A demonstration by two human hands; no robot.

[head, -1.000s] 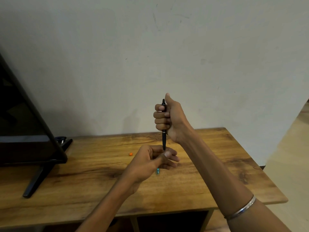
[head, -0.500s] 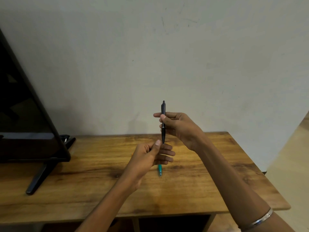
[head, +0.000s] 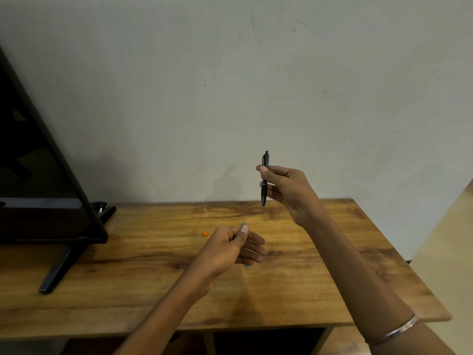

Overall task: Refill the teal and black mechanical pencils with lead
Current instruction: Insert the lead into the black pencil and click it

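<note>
The right hand [head: 289, 190] pinches the black mechanical pencil [head: 264, 179] upright above the wooden table [head: 153, 290]. Lower, the left hand [head: 230, 248] holds the teal mechanical pencil [head: 243, 223].

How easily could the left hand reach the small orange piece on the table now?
Probably yes: the orange piece lies just left of the left hand with bare table between, but that hand already pinches the teal pencil.
</note>
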